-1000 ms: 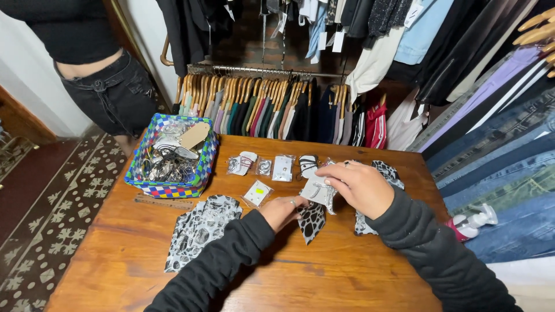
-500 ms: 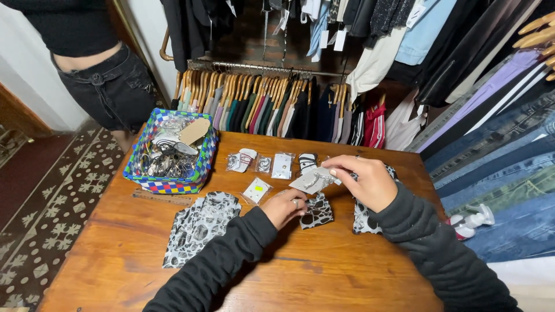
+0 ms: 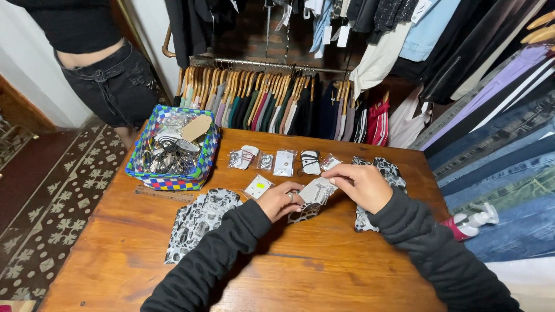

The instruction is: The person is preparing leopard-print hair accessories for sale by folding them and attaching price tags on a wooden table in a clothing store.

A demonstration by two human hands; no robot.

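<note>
grey card [image 3: 318,189] pinched by left hand [image 3: 281,200] and right hand [image 3: 361,186], its underside hidden.

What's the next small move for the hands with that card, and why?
Probably set the small grey card down at the right end of the row of packets. Both the left hand and right hand pinch it just above the wooden table, beside that row.

Over a wooden table [image 3: 324,271], the left hand [image 3: 280,200] and right hand [image 3: 361,185] together pinch a small grey card packet [image 3: 317,190]. Behind them lies a row of small clear packets [image 3: 283,162]; a woven checkered basket [image 3: 196,173] sits at the far left corner, with patterned black-and-white cloth [image 3: 196,222] lying beside the left sleeve
</note>
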